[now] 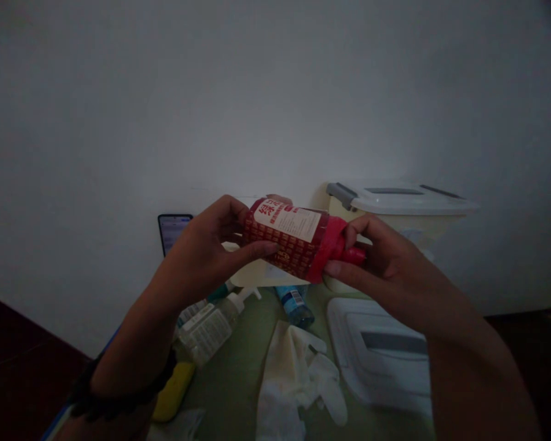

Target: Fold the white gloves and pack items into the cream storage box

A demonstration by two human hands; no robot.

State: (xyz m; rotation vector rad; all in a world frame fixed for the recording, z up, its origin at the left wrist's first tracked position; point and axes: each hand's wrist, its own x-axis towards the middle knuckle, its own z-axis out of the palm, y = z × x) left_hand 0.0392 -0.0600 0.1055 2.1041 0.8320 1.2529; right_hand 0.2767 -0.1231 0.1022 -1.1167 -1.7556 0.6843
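Note:
A red bottle [287, 236] with a pale label and rows of printed characters is held up, lying nearly sideways, above the table. Around its base end, at the left, my left hand [220, 236] is closed, with the thumb along the printed side. My right hand [371, 257] grips the other end, its thumb and fingers pressed on a bright pink-red band [326, 248] wrapped round the bottle's shoulder. A red tip [354, 255] sticks out past the band, beside my right palm. Part of the bottle's left end is hidden by my fingers.
On the green table [239, 380] lie a clear pump bottle [206, 331], a blue bottle [296, 306], white gloves [298, 380], a yellow object [173, 389] and a grey-white lid [381, 355]. A lidded storage box [404, 199] and a phone [173, 229] are by the wall.

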